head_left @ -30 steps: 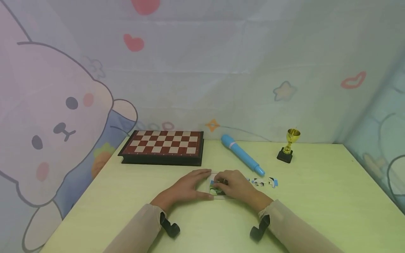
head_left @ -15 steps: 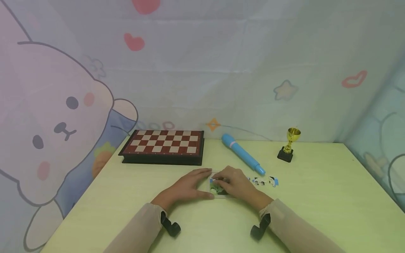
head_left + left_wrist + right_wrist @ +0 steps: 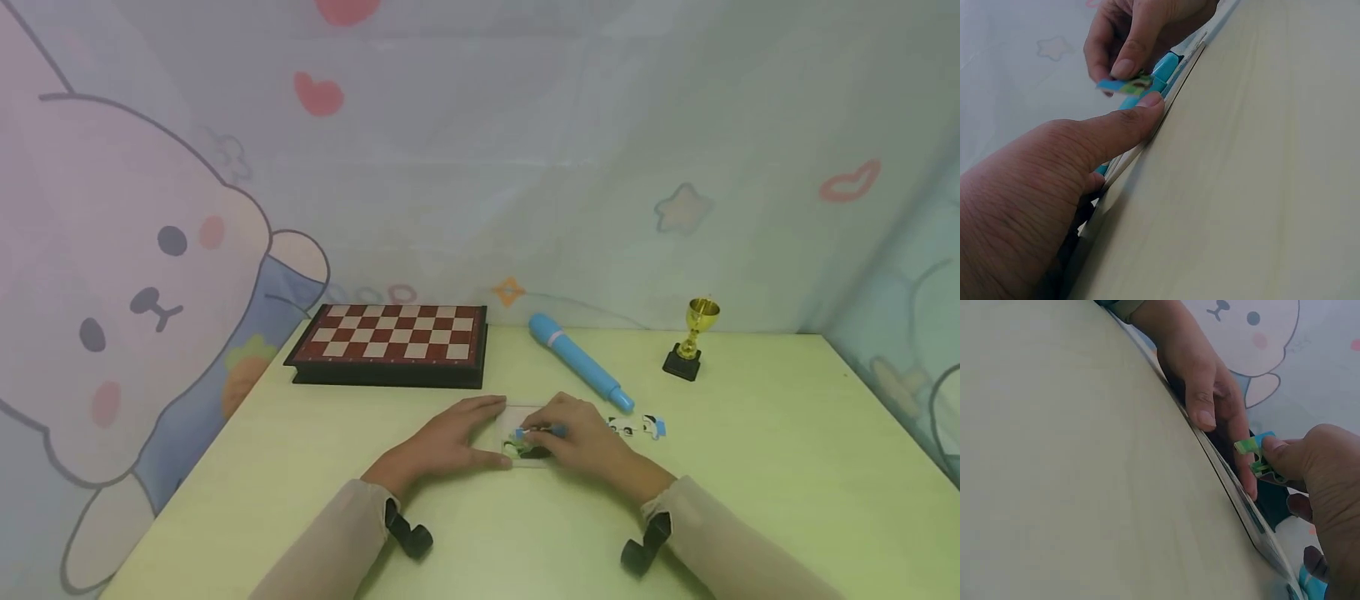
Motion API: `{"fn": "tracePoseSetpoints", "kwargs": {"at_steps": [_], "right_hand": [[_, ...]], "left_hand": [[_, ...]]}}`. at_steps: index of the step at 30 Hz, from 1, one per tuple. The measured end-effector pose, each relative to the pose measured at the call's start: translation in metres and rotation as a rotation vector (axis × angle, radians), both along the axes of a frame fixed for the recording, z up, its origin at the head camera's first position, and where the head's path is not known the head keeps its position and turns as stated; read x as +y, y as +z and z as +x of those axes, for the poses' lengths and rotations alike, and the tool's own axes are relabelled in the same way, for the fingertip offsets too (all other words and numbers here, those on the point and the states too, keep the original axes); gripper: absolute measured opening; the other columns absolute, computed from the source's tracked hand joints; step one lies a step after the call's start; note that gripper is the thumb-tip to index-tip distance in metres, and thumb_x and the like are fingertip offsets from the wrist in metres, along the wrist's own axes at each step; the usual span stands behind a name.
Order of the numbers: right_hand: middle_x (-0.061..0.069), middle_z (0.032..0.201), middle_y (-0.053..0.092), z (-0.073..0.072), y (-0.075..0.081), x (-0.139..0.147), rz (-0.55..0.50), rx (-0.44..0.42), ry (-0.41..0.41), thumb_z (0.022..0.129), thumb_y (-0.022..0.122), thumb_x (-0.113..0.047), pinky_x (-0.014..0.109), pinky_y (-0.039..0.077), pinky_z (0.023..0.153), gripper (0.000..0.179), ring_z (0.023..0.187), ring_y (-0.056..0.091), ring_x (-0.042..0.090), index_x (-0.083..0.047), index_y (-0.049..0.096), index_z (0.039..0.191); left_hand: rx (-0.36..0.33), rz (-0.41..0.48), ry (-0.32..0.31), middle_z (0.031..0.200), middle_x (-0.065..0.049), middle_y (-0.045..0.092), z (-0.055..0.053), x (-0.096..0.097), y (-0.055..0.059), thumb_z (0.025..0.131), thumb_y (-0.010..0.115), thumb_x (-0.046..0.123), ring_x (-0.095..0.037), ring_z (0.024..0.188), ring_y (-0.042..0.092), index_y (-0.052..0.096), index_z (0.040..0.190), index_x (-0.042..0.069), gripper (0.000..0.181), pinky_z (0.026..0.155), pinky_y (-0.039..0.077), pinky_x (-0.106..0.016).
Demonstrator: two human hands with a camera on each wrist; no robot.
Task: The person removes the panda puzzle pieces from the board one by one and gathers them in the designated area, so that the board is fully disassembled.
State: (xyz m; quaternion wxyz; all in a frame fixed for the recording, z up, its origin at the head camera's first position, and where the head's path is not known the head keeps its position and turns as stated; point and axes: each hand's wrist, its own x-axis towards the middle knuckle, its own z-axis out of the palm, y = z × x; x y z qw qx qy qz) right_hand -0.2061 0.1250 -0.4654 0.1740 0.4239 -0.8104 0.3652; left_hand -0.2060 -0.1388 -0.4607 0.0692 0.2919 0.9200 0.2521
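Observation:
My right hand (image 3: 587, 440) pinches a small blue-and-green jigsaw piece (image 3: 1247, 445) between thumb and fingers, raised just over a flat, thin puzzle tray (image 3: 517, 414). Green and dark picture pieces (image 3: 534, 453) lie in the tray, partly hidden under that hand. Around the tray's left end rests my left hand (image 3: 444, 443), its thumb on the near edge and its fingers at the far edge, fairly straight. The left wrist view has the thumb touching the tray's rim, with the held piece just beyond it.
Several loose white, black and blue jigsaw pieces (image 3: 636, 427) lie right of the tray. Behind stand a chessboard box (image 3: 390, 342), a blue pen-shaped tube (image 3: 581, 362) and a small gold trophy cup (image 3: 693, 333) on a black base. A printed cloth (image 3: 540, 167) hangs behind the table.
My right hand has lifted the blue-and-green jigsaw piece off the tray and shifted slightly right. My left hand stays at the tray's left end. The head view has shifted a little.

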Motion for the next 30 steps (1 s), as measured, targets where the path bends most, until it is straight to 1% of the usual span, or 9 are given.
{"fn": "tracePoseSetpoints", "kwargs": {"at_steps": [2, 5, 7, 10, 13, 17, 21, 26, 30], "right_hand": [[-0.011, 0.092, 0.069, 0.001, 0.001, 0.009, -0.013, 0.016, 0.007, 0.085, 0.082, -0.016, 0.027, 0.051, 0.062, 0.015, 0.079, 0.061, 0.011, -0.020, 0.079, 0.099], [-0.010, 0.093, 0.069, 0.003, 0.000, 0.024, -0.024, 0.022, 0.017, 0.085, 0.082, -0.014, 0.026, 0.051, 0.061, 0.018, 0.078, 0.061, 0.008, -0.020, 0.078, 0.101], [-0.010, 0.094, 0.069, 0.005, 0.000, 0.035, -0.029, 0.026, 0.016, 0.084, 0.082, -0.011, 0.025, 0.052, 0.063, 0.021, 0.081, 0.061, 0.006, -0.019, 0.077, 0.103], [-0.011, 0.095, 0.069, 0.008, -0.001, 0.051, -0.015, 0.030, -0.009, 0.085, 0.080, -0.009, 0.024, 0.053, 0.067, 0.022, 0.084, 0.061, 0.005, -0.019, 0.076, 0.105], [-0.011, 0.095, 0.068, 0.011, -0.004, 0.065, 0.001, 0.033, -0.017, 0.085, 0.080, -0.007, 0.024, 0.053, 0.070, 0.022, 0.085, 0.061, 0.005, -0.019, 0.075, 0.104], [-0.011, 0.094, 0.066, 0.014, -0.007, 0.080, 0.029, 0.078, -0.013, 0.083, 0.081, -0.005, 0.026, 0.051, 0.071, 0.026, 0.083, 0.060, 0.006, -0.020, 0.072, 0.102], [-0.013, 0.093, 0.067, 0.014, -0.007, 0.087, 0.052, 0.113, -0.004, 0.081, 0.082, -0.005, 0.028, 0.048, 0.075, 0.027, 0.085, 0.059, 0.006, -0.021, 0.072, 0.101], [-0.015, 0.095, 0.068, 0.013, -0.006, 0.088, 0.099, 0.106, 0.020, 0.082, 0.083, -0.011, 0.028, 0.046, 0.081, 0.020, 0.091, 0.058, 0.007, -0.023, 0.074, 0.096], [-0.013, 0.095, 0.067, 0.012, -0.007, 0.087, 0.117, 0.109, 0.011, 0.082, 0.084, -0.014, 0.027, 0.044, 0.083, 0.017, 0.094, 0.055, 0.008, -0.023, 0.074, 0.092]], "left_hand": [[-0.001, -0.007, 0.002, 0.163, 0.009, 0.029, -0.001, 0.001, 0.002, 0.081, 0.063, 0.076, -0.020, 0.149, 0.026, 0.035, 0.158, 0.025, 0.096, 0.117, 0.029, -0.050], [-0.006, -0.013, 0.000, 0.163, 0.009, 0.029, -0.001, 0.002, 0.003, 0.081, 0.065, 0.075, -0.019, 0.150, 0.025, 0.036, 0.158, 0.024, 0.097, 0.118, 0.028, -0.048], [0.001, -0.015, -0.001, 0.162, 0.009, 0.029, -0.002, 0.002, 0.003, 0.081, 0.065, 0.074, -0.018, 0.150, 0.025, 0.036, 0.158, 0.023, 0.097, 0.119, 0.028, -0.046], [0.009, -0.008, -0.002, 0.162, 0.008, 0.030, -0.003, 0.001, 0.004, 0.081, 0.067, 0.072, -0.018, 0.149, 0.025, 0.037, 0.157, 0.022, 0.097, 0.119, 0.027, -0.045], [0.009, -0.012, 0.003, 0.162, 0.009, 0.030, -0.002, 0.000, 0.004, 0.081, 0.068, 0.072, -0.017, 0.149, 0.026, 0.036, 0.158, 0.023, 0.096, 0.119, 0.027, -0.044], [0.003, -0.015, 0.006, 0.162, 0.010, 0.029, -0.002, -0.001, 0.003, 0.080, 0.066, 0.074, -0.017, 0.149, 0.025, 0.036, 0.158, 0.024, 0.097, 0.119, 0.027, -0.045], [0.004, -0.001, 0.005, 0.162, 0.010, 0.029, -0.004, 0.000, 0.002, 0.080, 0.066, 0.075, -0.017, 0.150, 0.025, 0.036, 0.158, 0.025, 0.098, 0.119, 0.026, -0.045], [0.002, 0.002, 0.001, 0.162, 0.010, 0.029, -0.005, 0.001, 0.000, 0.080, 0.066, 0.075, -0.018, 0.150, 0.025, 0.036, 0.158, 0.025, 0.098, 0.120, 0.025, -0.046], [-0.002, -0.001, 0.004, 0.162, 0.010, 0.030, -0.004, 0.001, -0.001, 0.080, 0.066, 0.075, -0.018, 0.150, 0.025, 0.036, 0.158, 0.025, 0.097, 0.120, 0.025, -0.046]]}}
